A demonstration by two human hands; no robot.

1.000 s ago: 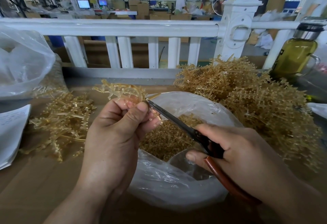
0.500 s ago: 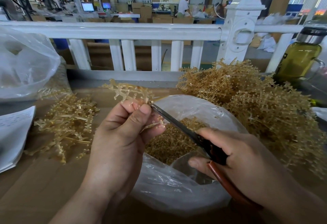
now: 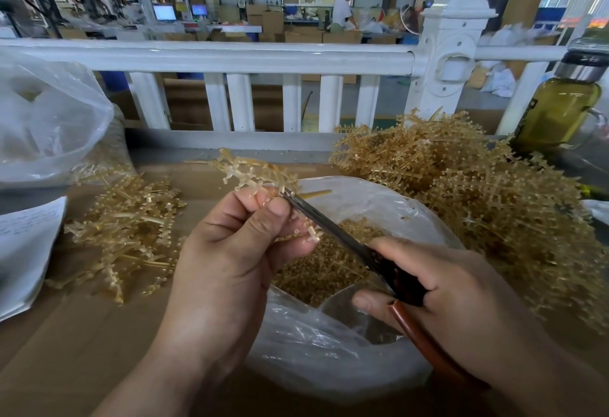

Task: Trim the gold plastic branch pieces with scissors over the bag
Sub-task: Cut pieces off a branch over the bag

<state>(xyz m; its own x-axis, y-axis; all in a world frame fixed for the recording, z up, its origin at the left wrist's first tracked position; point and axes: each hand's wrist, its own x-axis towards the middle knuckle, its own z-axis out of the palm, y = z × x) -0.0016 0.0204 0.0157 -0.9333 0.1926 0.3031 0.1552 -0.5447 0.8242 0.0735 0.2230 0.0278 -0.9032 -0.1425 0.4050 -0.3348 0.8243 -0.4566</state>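
Observation:
My left hand (image 3: 230, 251) pinches a gold plastic branch piece (image 3: 250, 172) between thumb and fingers, above the far rim of a clear plastic bag (image 3: 323, 357). My right hand (image 3: 441, 301) grips scissors (image 3: 333, 228) with brown handles; the blade tips meet the branch right at my left fingertips. Whether the blades are parted there I cannot make out. The bag holds a heap of small gold trimmed bits (image 3: 326, 268). Part of the branch is hidden behind my left fingers.
A big heap of gold branches (image 3: 478, 199) lies to the right, a smaller pile (image 3: 125, 228) to the left. A second clear bag (image 3: 49, 120) and a paper sheet (image 3: 23, 251) sit far left. A bottle of yellow liquid (image 3: 557, 110) stands back right by the white railing (image 3: 230, 57).
The view has shifted slightly. My left hand has turned the branch a little, and the scissor tips have stayed at the branch by my fingertips.

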